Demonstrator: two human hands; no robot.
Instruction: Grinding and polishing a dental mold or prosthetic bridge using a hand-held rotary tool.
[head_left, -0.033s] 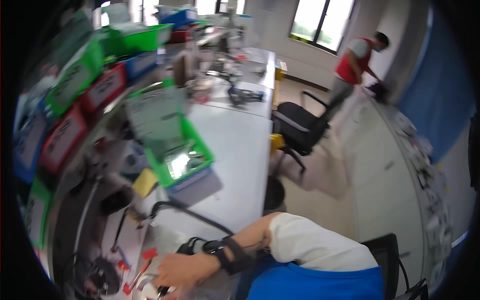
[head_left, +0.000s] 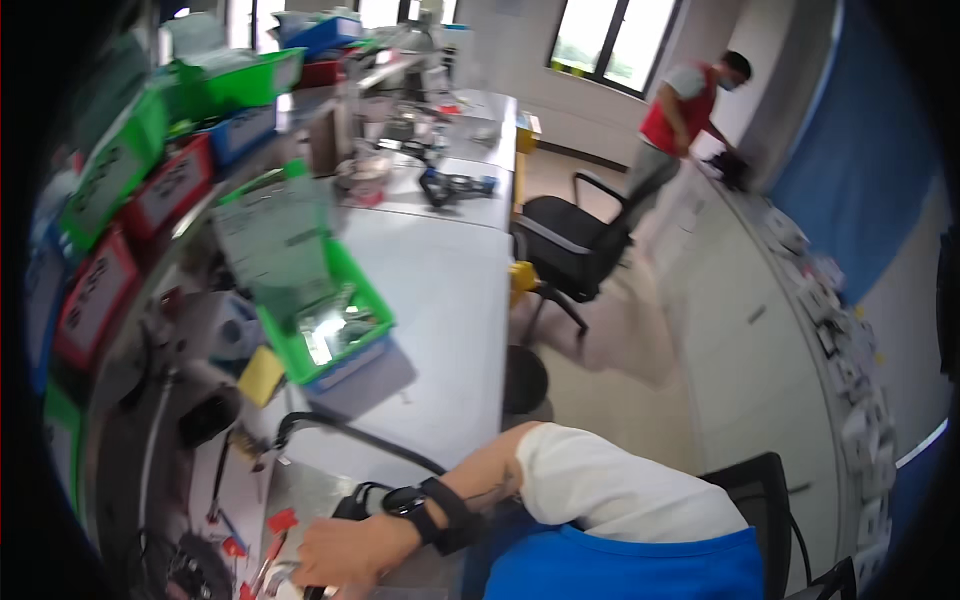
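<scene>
Head view: your right hand [head_left: 350, 552] is at the lower edge, back upward, over the near end of the pale grey flat counter [head_left: 450, 270]. Its fingers are bent downward; whether they grip anything cannot be told, because the hand covers their tips. A small whitish object [head_left: 280, 577], blurred, lies just beside the fingers. A small bright-red piece [head_left: 283, 520] is near the knuckles. The state of your left hand cannot be told; it is outside the view. Your wrist carries a round black watch [head_left: 405, 502]. Beyond the forearm, a bent black tube [head_left: 360, 430] crosses the counter. Farther back stand a square yellow pad [head_left: 261, 376] and an open green plastic bin [head_left: 360, 272] containing shiny clear wrapping [head_left: 328, 335].
</scene>
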